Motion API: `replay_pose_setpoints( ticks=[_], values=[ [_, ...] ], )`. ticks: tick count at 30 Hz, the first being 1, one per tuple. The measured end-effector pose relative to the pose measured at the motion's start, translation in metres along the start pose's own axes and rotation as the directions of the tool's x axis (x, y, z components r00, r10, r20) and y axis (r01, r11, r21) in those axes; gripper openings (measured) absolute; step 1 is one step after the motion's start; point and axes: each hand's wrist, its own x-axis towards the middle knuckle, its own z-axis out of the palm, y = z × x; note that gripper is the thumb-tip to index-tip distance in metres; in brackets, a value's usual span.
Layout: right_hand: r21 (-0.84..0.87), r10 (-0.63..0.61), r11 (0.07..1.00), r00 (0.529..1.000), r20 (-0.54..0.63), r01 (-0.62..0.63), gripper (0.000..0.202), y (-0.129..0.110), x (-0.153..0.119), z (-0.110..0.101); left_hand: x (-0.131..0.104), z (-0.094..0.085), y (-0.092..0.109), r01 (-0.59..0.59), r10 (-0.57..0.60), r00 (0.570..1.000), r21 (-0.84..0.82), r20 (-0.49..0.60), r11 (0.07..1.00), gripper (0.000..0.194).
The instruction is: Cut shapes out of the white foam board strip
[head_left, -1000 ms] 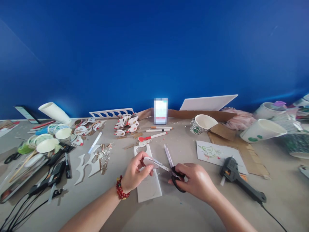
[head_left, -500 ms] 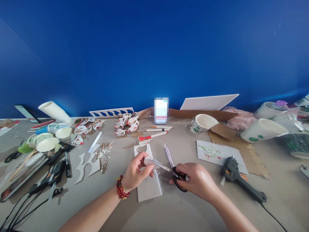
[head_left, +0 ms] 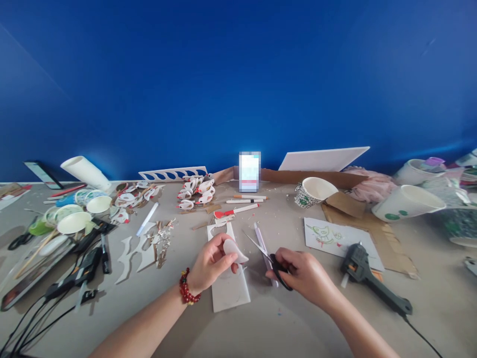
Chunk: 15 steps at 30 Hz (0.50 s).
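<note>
A small white teardrop-shaped piece (head_left: 235,250) is pinched between the thumb and fingers of my left hand (head_left: 213,266). My right hand (head_left: 302,276) is closed round the black handles of the scissors (head_left: 261,248), whose blades point up and left, apart from the white piece. Beneath my left hand lies a white foam board strip (head_left: 230,293) with a cutout near its far end. A pale purple pen (head_left: 262,237) rests on the table under the scissors.
Small white-and-red cutouts (head_left: 203,186), markers (head_left: 244,208) and a phone (head_left: 249,171) stand or lie farther back. On the right are a patterned cup (head_left: 316,190), a drawing (head_left: 320,232) and a glue gun (head_left: 372,281). Scraps (head_left: 143,253), cups and cables lie left.
The scissors have moved right, away from the white piece, and their blades look nearer together. My left hand has stayed almost in place, with more of the piece showing.
</note>
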Motion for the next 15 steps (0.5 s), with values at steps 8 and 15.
replay_pose_setpoints(
  ticks=[8, 15],
  values=[
    [-0.067, -0.024, 0.997, 1.0, 0.014, 0.025, 0.03, -0.003, 0.0004, 0.0002, 0.0066, -0.0006, -0.0057, 0.08, -0.002, 0.984, -0.435, 0.178, 0.897, 0.032],
    [-0.091, -0.023, 0.996, 0.999, 0.024, 0.025, 0.028, -0.005, 0.0006, 0.0006, 0.0093, -0.0022, -0.0048, 0.175, -0.074, 0.978, -0.567, 0.196, 0.805, 0.038]
  ],
)
